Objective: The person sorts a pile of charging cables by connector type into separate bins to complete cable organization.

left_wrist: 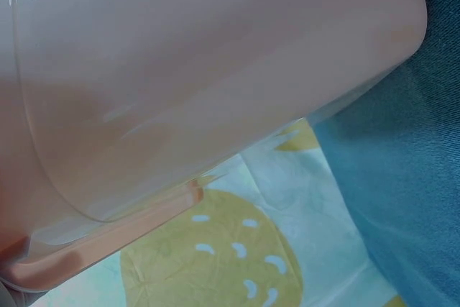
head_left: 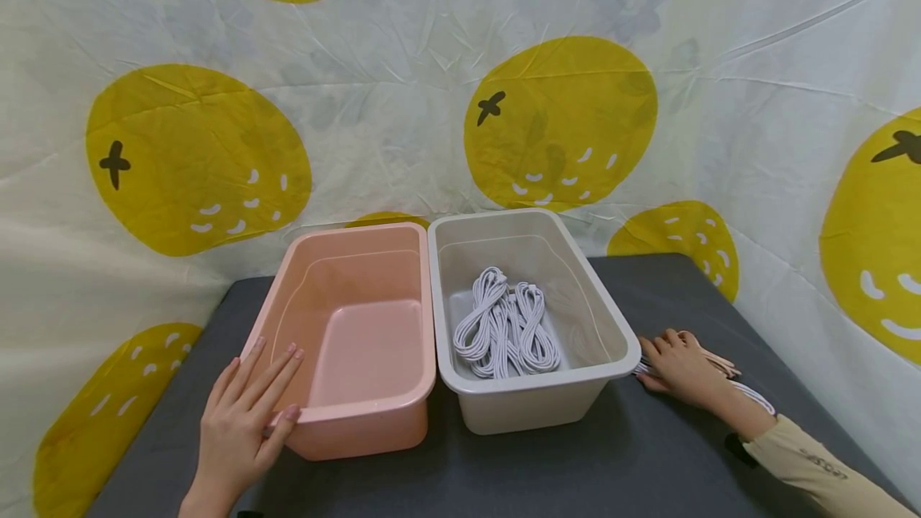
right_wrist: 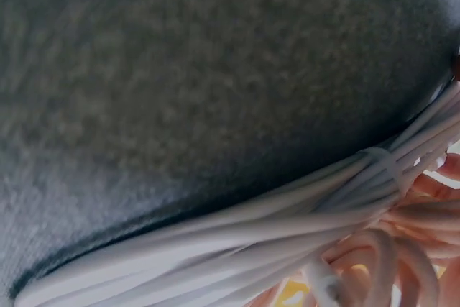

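Note:
My left hand rests on the near left corner of a pink plastic bin, its fingers straight over the rim and the thumb at the front edge. In the left wrist view the bin's smooth outer wall fills most of the picture. Right of the grey bin, my right hand grips a bundled white cable on the table, fingers curled over it. A peach-coloured cable bundle lies against it, partly hidden by the hand. A tie binds the white cable in the right wrist view.
Several coiled white cables lie inside the grey bin, which stands directly beside the pink one. Both stand on a dark grey table. A pale curtain with yellow fruit prints hangs behind and along the sides.

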A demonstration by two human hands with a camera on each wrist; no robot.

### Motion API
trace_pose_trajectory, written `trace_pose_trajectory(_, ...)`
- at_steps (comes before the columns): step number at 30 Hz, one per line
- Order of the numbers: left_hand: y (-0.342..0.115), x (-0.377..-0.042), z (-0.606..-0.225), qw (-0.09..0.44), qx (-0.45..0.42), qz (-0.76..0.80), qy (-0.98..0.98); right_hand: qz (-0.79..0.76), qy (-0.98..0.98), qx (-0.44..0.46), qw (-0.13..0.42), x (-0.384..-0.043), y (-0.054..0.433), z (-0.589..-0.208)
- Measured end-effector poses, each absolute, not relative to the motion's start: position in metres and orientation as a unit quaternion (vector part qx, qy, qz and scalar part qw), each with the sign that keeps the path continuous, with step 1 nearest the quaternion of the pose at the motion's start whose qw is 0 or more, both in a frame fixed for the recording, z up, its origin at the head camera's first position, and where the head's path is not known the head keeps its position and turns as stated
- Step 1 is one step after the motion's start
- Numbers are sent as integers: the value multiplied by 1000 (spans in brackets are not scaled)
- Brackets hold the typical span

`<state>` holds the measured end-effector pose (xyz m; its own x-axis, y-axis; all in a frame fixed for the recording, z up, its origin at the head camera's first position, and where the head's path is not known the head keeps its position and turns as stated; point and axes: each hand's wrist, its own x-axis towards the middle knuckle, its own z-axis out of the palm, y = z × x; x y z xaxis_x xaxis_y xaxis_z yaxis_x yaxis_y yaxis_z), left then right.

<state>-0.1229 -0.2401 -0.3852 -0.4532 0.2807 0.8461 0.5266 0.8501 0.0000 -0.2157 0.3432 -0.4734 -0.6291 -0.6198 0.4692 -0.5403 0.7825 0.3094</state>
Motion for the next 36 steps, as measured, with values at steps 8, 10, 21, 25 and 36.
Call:
trace_pose_trajectory(8, -240, -123, -386, 464, -240, -134, -842, -79, -908, 305, 276, -216, 341, -472)
trace_pose_trajectory(10, -240, -124, -386, 465, -242, -135, -841, -72, -909, 304, 274, -216, 341, -472)
trace_pose_trajectory(21, -240, -124, -385, 470, -246, -130, -838, -46, -940, 262, 212, -212, 337, -456)
trace_pose_trajectory(25, -240, -124, -385, 471, -248, -130, -836, -37, -942, 260, 210, -211, 338, -450)
trace_pose_trajectory(36, -241, -125, -387, 472, -249, -128, -836, -10, -933, 272, 235, -209, 345, -433)
